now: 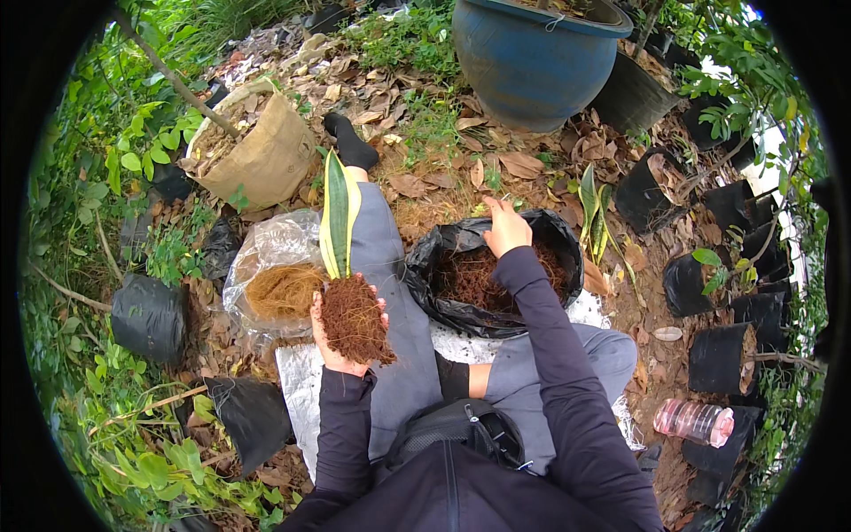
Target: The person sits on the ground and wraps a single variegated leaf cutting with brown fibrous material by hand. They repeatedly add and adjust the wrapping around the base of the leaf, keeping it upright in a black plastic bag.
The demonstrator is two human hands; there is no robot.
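My left hand (324, 341) is closed around the root ball (355, 321) of a snake plant. Its upright green leaves with yellow edges (339, 215) rise above the brown, fibrous soil. My right hand (508, 229) is over the far side of a black plastic bag (422, 277), near its rim, with the fingers apart and nothing visible in them. Dark brown potting mix (474, 282) fills the lower part of that bag. Left of my leg, a clear plastic bag (253, 238) holds tan coconut fibre (285, 291).
Another snake plant (595, 213) lies right of the black bag. A pink-tinted plastic bottle (694, 422) lies at the right. A blue pot (536, 66) and a beige grow bag (257, 151) stand ahead. Several black grow bags (722, 359) line the sides. White sacking (301, 377) is under me.
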